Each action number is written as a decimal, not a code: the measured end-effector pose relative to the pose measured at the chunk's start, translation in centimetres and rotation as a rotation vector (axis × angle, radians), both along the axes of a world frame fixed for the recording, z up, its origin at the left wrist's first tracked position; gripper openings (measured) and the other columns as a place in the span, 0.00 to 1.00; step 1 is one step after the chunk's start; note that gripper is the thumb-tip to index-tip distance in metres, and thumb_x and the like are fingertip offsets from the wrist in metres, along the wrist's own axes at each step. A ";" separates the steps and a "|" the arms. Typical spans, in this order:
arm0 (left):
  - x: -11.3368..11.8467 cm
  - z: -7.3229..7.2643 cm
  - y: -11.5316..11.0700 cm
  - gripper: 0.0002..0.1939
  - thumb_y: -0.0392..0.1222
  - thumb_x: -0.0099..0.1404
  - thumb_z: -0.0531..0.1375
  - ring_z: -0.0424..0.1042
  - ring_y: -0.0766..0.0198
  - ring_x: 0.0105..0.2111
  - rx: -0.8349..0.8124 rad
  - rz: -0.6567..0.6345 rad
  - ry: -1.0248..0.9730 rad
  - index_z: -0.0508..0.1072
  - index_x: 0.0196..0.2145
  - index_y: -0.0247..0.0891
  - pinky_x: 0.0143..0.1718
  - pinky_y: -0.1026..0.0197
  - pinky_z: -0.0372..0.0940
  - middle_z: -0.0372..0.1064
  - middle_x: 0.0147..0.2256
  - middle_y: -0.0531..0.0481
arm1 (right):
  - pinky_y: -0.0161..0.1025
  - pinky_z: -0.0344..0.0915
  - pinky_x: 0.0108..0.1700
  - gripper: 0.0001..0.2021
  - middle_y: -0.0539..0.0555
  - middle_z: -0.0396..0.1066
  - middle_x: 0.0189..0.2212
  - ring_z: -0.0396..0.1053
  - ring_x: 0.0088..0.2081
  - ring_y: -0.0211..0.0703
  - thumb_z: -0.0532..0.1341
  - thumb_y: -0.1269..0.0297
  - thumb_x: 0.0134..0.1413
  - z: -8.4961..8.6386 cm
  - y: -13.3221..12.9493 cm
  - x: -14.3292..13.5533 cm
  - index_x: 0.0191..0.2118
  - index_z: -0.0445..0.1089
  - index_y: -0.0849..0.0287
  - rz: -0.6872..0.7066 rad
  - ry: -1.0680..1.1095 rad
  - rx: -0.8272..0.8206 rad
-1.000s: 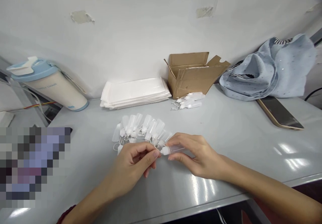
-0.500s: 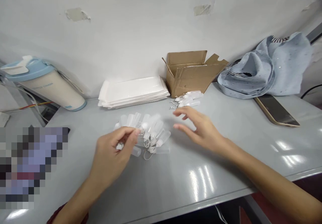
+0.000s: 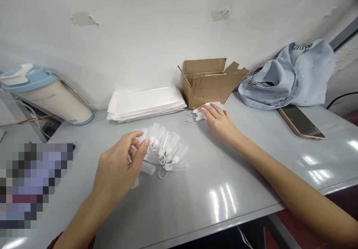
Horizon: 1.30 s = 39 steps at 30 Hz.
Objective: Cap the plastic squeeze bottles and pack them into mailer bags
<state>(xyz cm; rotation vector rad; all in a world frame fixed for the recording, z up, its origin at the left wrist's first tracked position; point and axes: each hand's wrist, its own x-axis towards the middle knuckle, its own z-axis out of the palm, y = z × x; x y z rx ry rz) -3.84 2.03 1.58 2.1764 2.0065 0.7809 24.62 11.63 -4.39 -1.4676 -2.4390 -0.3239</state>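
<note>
A loose pile of small translucent bottles (image 3: 170, 144) with white caps and thin loops lies on the grey table (image 3: 173, 204). My left hand (image 3: 123, 159) is over the pile's left side, thumb and index finger apart, with nothing seen between them; it hides some bottles. Further back, my right hand (image 3: 222, 124) rests on a smaller group of similar bottles (image 3: 199, 114) in front of the cardboard box. Its fingers are spread over them and partly cover them.
Behind the pile lies a stack of white packets (image 3: 147, 101), beside an open cardboard box (image 3: 211, 88). A blue-lidded tumbler (image 3: 64, 101) leans at the left. At the right are a light blue bag (image 3: 310, 77) and a phone (image 3: 302, 122). A pixelated object (image 3: 36, 185) lies front left.
My right hand has moved back onto the smaller group of bottles. My left hand has drawn slightly left, and its thumb and index finger have parted.
</note>
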 end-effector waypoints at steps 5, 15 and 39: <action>0.2 -0.2 0.0 0.15 0.51 0.67 0.51 0.63 0.67 0.20 -0.049 -0.026 -0.016 0.67 0.45 0.39 0.25 0.65 0.61 0.68 0.27 0.55 | 0.52 0.55 0.48 0.19 0.63 0.67 0.51 0.57 0.55 0.59 0.48 0.80 0.57 -0.3 0.3 -0.1 0.52 0.65 0.65 0.053 0.030 0.030; 0.7 -0.7 -0.3 0.14 0.50 0.67 0.51 0.63 0.67 0.20 -0.072 -0.098 -0.095 0.68 0.42 0.39 0.24 0.65 0.61 0.69 0.26 0.55 | 0.45 0.59 0.45 0.11 0.59 0.72 0.42 0.67 0.44 0.49 0.54 0.72 0.60 0.7 -1.1 -0.9 0.47 0.67 0.61 0.179 0.217 0.073; 1.5 0.3 -0.8 0.13 0.46 0.67 0.52 0.64 0.68 0.21 -0.389 -0.339 -0.356 0.72 0.31 0.40 0.22 0.66 0.59 0.68 0.23 0.55 | 0.34 0.59 0.32 0.11 0.48 0.67 0.24 0.65 0.29 0.36 0.52 0.62 0.63 5.9 -7.7 -4.3 0.39 0.69 0.59 0.309 0.869 -0.754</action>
